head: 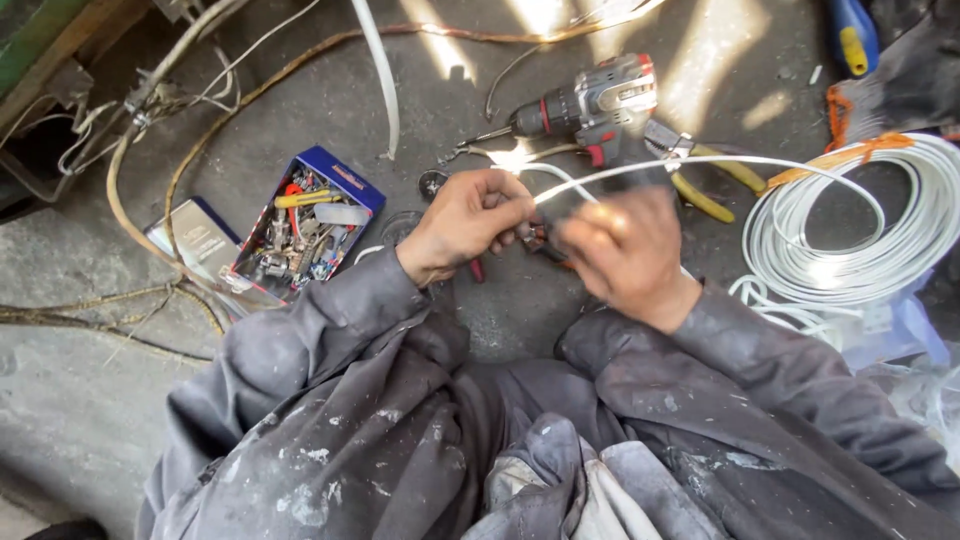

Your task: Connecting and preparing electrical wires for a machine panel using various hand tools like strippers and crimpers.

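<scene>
Working the end of the thin white flat cable: my left hand pinches it, my right hand is closed on a red-handled tool, seemingly stripping; next needs steady pull. Count: one white cable coil, one grey cordless drill, one yellow-handled pliers, one blue bits box

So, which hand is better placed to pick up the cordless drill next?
Probably the right hand: it sits just below the cordless drill. However, both it and the left hand are occupied with the white cable, so one must let go first.
</scene>
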